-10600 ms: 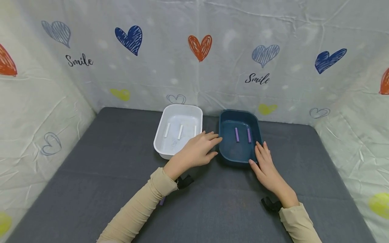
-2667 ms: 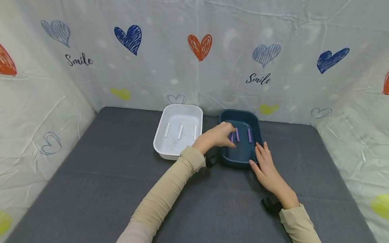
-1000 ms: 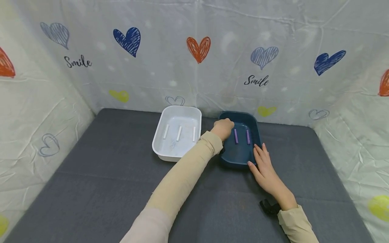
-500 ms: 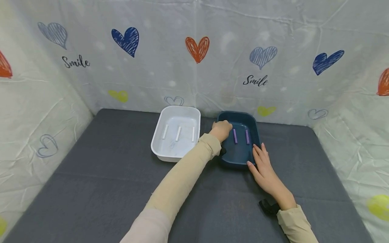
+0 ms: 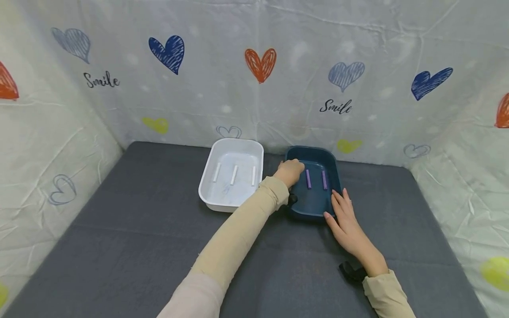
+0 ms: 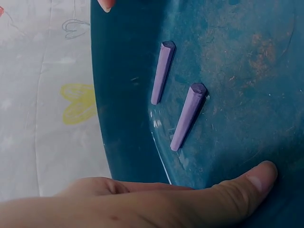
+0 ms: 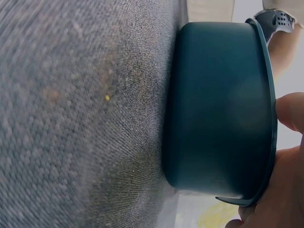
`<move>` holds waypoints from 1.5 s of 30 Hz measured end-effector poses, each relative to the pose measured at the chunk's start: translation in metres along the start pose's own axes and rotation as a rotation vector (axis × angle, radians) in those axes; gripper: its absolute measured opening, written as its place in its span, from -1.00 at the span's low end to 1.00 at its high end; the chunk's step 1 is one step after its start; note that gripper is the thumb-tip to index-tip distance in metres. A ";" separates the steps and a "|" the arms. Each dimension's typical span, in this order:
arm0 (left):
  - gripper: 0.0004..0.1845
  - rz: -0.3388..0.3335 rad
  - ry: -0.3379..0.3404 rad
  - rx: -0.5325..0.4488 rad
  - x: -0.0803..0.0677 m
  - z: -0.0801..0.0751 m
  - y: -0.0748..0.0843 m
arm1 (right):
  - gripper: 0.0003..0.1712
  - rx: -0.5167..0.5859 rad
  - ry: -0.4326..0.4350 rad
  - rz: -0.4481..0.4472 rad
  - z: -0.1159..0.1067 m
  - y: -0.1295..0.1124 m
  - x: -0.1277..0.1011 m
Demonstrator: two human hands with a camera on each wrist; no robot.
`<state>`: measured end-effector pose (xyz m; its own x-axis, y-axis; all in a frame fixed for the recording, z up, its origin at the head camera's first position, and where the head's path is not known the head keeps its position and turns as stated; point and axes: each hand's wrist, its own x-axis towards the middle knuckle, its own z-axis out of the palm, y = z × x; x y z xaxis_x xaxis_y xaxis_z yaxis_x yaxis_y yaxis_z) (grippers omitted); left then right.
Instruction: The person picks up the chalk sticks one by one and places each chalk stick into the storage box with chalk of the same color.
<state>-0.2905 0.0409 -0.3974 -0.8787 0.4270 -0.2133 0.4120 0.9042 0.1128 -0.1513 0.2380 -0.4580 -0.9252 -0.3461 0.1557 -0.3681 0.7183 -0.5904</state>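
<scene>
Reaching into the dark blue tub (image 5: 318,207)

My left hand (image 5: 290,172) curls inside beside two purple sticks (image 5: 308,179), contents hidden; right hand (image 5: 346,216) lies flat against its rim.

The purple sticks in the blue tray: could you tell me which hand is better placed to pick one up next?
Probably the left hand: it is inside the blue tray, right beside the purple sticks. The right hand rests on the tray's near right rim, steadying it.

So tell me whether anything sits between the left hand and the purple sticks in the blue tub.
Nothing visible does. The left hand is already inside the blue tub, and the two purple sticks lie on bare floor beside it.
</scene>
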 end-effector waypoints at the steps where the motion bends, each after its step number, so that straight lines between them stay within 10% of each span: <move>1: -0.68 0.002 0.000 0.001 0.000 0.000 0.000 | -0.23 0.001 -0.002 0.001 0.000 0.000 0.000; 24: -0.65 0.028 -0.060 0.010 0.003 0.002 -0.001 | -0.23 -0.005 -0.004 0.008 -0.002 0.002 -0.001; 33: -0.38 0.023 -0.124 -0.130 0.003 -0.009 -0.004 | -0.22 0.017 -0.063 0.000 -0.012 0.005 0.004; 45: -0.40 0.022 -0.069 -0.110 -0.005 -0.014 -0.011 | -0.20 0.053 -0.178 0.083 -0.039 -0.004 0.006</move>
<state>-0.2940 0.0283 -0.3841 -0.8496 0.4498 -0.2753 0.3988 0.8896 0.2228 -0.1588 0.2565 -0.4238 -0.9194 -0.3918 -0.0348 -0.2818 0.7177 -0.6368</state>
